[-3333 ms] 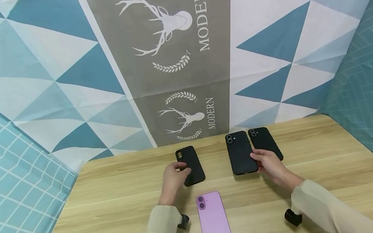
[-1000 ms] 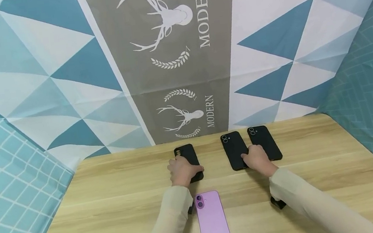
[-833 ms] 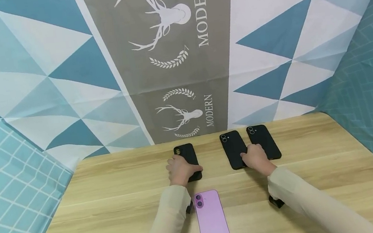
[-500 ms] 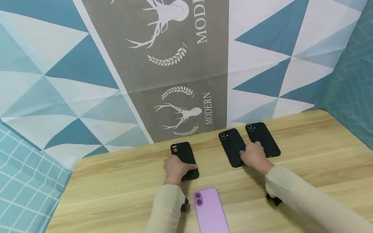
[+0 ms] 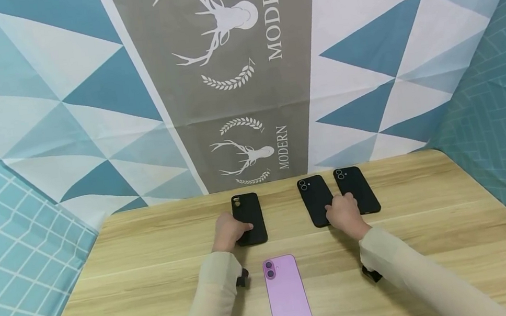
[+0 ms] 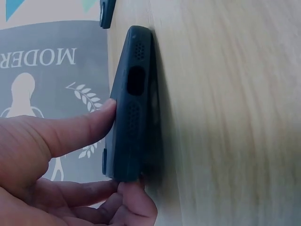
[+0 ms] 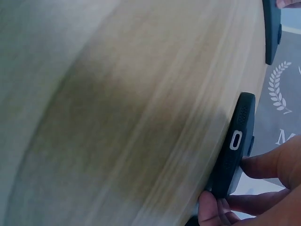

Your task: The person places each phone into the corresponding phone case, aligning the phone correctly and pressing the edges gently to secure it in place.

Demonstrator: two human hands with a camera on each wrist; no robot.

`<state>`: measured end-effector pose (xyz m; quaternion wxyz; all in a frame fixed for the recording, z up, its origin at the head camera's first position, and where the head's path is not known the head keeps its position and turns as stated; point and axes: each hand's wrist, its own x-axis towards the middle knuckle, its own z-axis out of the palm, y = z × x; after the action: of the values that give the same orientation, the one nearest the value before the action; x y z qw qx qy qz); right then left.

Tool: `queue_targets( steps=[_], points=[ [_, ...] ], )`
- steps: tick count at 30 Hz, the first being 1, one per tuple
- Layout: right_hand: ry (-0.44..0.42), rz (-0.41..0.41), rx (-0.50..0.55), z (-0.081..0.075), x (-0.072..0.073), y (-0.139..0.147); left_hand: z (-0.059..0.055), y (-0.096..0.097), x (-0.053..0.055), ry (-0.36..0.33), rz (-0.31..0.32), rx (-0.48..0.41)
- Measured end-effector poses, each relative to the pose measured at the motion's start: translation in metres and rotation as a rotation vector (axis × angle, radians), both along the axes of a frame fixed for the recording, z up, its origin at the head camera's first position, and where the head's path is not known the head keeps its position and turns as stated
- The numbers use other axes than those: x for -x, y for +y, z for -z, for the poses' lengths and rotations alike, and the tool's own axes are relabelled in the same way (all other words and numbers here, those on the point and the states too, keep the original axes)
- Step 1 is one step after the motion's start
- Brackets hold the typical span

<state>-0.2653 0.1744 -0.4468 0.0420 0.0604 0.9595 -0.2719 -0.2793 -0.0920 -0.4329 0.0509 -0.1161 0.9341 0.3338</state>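
Head view shows a wooden bench (image 5: 131, 283) with four flat things lying on it, and the two hands of a person reaching from the bottom of the frame. A little left of the frame's centre, near the far edge, there is a black case (image 5: 250, 211); its opening at the upper left corner lets the wood be seen. The left hand (image 5: 231, 230) grasps this case at its left long side. In the left wrist view, the thumb (image 6: 96, 122) presses on the back of it, and the fingers are bent at the side edge. The bottom end, with a dark port hole, faces this camera.

Right of the centre lies a black phone (image 5: 313, 198), slightly turned, with two ringed lenses at its top left corner. The right hand (image 5: 345, 212) grasps it by the right side; in the right wrist view, the thumb is on the back and the fingers are curled at the edge. Just beside, further to the right, is a second black phone (image 5: 358, 190), partly behind the right hand; I cannot tell if the hand touches it.

At the bottom centre a pink phone (image 5: 290, 298) lies with its lenses up, apart from both hands. Both sleeves (image 5: 403, 266) are beige. Behind the bench hangs a patterned cloth (image 5: 240, 91) with white deer heads.
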Motion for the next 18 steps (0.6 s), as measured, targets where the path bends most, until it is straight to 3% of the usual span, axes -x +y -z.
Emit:
queue_targets(
  steps=[10, 18],
  points=[
    [0.027, -0.014, -0.008, 0.003, -0.002, 0.0, -0.001, -0.007, -0.001, -0.002, 0.003, -0.012],
    [0.087, -0.047, -0.033, 0.0, -0.018, 0.0, 0.0, -0.015, -0.001, -0.019, 0.001, -0.09]
  ],
)
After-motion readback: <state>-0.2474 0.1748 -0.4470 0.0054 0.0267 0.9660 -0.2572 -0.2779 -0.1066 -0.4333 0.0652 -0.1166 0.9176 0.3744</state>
